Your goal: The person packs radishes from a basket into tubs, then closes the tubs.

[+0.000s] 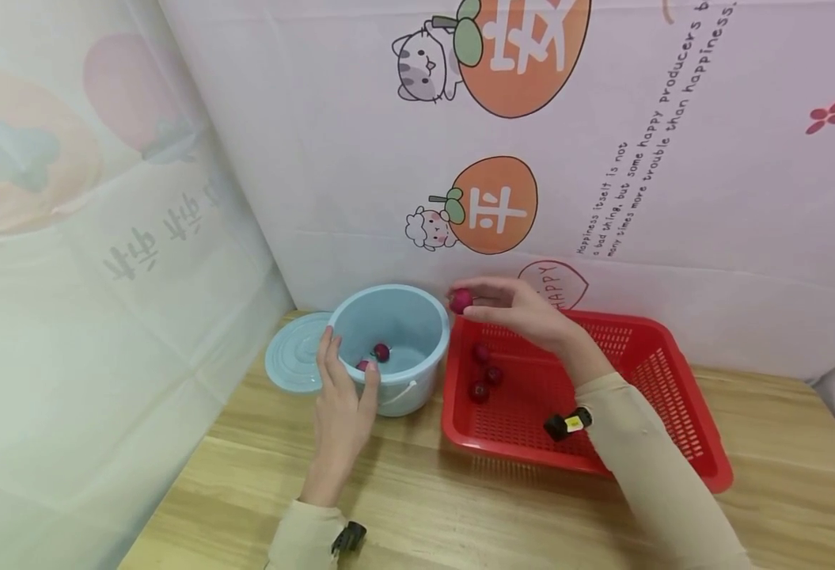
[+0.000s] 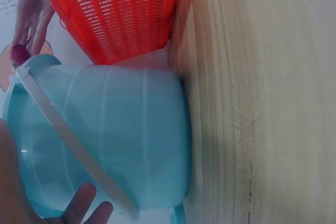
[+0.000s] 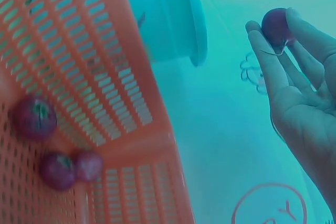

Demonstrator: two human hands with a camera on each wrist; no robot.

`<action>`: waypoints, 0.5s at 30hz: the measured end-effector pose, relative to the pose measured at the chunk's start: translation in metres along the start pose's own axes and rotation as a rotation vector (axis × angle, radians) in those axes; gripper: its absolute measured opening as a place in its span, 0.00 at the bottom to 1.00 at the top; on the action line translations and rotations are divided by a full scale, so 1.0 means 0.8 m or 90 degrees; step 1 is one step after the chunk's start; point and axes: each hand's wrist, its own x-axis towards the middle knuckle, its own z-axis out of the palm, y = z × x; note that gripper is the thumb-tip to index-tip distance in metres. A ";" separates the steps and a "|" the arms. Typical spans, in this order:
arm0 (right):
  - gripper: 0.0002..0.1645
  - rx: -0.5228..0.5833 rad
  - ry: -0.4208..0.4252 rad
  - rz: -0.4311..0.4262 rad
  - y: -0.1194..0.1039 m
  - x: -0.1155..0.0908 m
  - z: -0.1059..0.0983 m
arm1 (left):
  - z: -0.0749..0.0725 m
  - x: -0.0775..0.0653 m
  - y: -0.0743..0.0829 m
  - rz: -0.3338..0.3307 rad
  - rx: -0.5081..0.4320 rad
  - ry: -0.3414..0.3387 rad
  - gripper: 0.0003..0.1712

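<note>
My right hand [image 1: 524, 309] pinches a small magenta radish [image 1: 461, 301] between thumb and fingertips. It is above the gap between the light blue bucket [image 1: 417, 388] and the red basket [image 1: 531, 455]. In the right wrist view a thin tail hangs from the held radish [image 3: 275, 26]. My left hand [image 1: 342, 404] rests against the bucket's near left rim, its fingers fairly straight. The left wrist view shows some of its fingertips [image 2: 81, 200] beside the bucket wall. Inside the bucket lie a radish [image 1: 381, 352] and another [image 1: 363, 365], partly hidden by the rim and thumb.
Several radishes [image 1: 479, 391] lie in the left part of the basket. A round blue lid [image 1: 296, 356] is on the wooden table [image 1: 246, 483], left of the bucket. The bucket's white handle [image 2: 73, 142] hangs down its side. A printed cloth [image 1: 360, 198] stands behind.
</note>
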 end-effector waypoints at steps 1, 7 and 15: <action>0.28 0.006 -0.006 -0.004 -0.001 0.003 0.004 | 0.000 0.001 0.000 0.001 0.000 0.001 0.44; 0.27 0.013 -0.056 -0.002 0.002 0.016 0.028 | -0.001 0.001 0.000 0.000 0.004 -0.001 0.45; 0.25 -0.017 -0.080 0.008 0.005 0.028 0.046 | -0.001 0.000 0.000 0.000 0.007 0.000 0.45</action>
